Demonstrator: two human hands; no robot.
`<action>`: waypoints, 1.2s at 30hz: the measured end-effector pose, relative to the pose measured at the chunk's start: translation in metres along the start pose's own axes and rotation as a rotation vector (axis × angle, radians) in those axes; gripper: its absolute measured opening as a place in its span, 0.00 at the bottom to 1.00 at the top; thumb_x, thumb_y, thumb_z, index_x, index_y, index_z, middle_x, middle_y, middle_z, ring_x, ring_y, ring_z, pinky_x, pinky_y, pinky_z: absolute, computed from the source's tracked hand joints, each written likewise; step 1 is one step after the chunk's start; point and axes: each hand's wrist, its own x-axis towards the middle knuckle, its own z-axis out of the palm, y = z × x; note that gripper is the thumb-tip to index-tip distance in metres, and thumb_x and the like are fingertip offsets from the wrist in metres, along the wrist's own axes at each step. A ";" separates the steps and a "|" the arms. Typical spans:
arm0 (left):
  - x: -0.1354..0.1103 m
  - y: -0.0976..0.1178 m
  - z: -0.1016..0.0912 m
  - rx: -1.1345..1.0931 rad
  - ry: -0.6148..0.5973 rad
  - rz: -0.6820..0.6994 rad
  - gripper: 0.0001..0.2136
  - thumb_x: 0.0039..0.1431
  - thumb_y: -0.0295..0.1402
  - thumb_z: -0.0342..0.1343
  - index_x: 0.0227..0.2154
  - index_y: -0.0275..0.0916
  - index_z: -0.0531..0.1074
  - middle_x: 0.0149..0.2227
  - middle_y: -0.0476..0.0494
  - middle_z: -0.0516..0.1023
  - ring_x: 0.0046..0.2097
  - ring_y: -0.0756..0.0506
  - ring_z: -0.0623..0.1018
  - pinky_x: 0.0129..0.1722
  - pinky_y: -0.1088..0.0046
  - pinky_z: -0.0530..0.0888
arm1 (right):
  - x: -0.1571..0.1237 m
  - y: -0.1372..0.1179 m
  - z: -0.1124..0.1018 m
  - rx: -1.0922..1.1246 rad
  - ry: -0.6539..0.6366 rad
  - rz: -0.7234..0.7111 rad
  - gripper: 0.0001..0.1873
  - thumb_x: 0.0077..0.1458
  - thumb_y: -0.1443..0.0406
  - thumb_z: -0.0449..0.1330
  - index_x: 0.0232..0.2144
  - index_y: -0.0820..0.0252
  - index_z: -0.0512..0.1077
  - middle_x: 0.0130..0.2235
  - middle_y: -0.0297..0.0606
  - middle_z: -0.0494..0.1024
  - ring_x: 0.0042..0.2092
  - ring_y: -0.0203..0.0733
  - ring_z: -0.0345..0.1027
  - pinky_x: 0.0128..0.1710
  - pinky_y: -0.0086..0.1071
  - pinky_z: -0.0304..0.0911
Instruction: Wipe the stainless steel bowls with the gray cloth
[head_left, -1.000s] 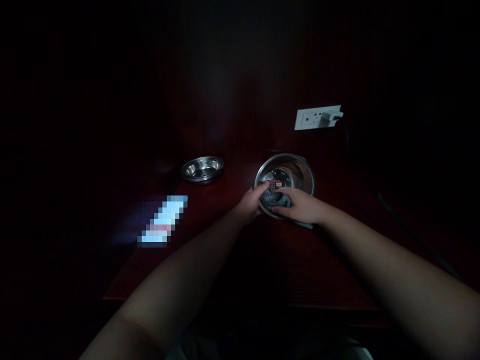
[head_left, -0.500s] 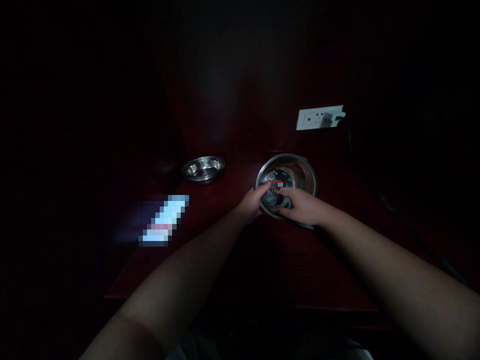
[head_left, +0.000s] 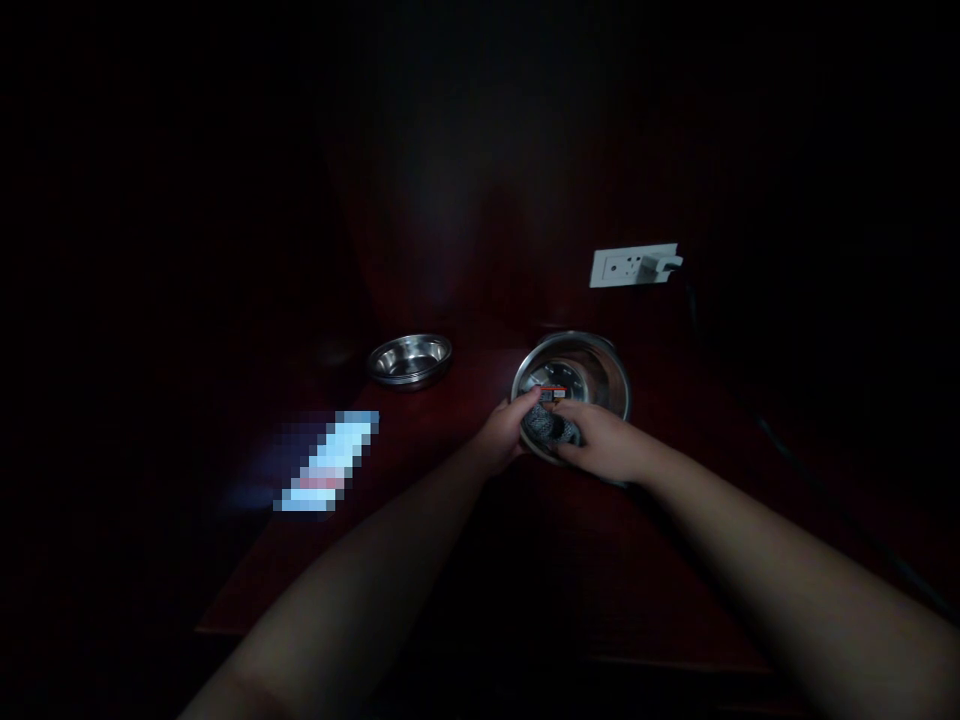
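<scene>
A round stainless steel pot (head_left: 613, 385) lies tilted on the dark red table, its mouth facing me. My left hand (head_left: 504, 435) is closed on the pot's near left rim, thumb over the edge. Inside the near part of the mouth, my right hand (head_left: 606, 442) has its fingers bent around a grey, speckled cloth (head_left: 541, 424) pressed against the pot's inner wall. Just above the cloth shows a small label (head_left: 553, 394) with an orange-red strip; what it is fixed to is unclear in the dim light.
Shallow steel bowls (head_left: 409, 380), seemingly stacked, stand to the left. A bright pixelated panel (head_left: 328, 460) lies on the left of the dark red table (head_left: 465, 400). On the back wall is a white socket plate (head_left: 611, 268) with a plug (head_left: 666, 264). A cable (head_left: 817, 485) runs along the right.
The whole scene sits slightly lower in the picture, as the camera has tilted up. Both hands keep the same places at the pot, with the cloth still under my right fingers.
</scene>
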 end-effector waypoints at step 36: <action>-0.007 0.000 -0.004 0.066 -0.177 -0.041 0.20 0.51 0.44 0.54 0.45 0.39 0.70 0.39 0.40 0.78 0.38 0.44 0.77 0.38 0.64 0.73 | 0.004 0.002 -0.004 -0.369 0.312 0.077 0.24 0.46 0.61 0.58 0.49 0.54 0.67 0.48 0.45 0.63 0.52 0.54 0.54 0.50 0.47 0.57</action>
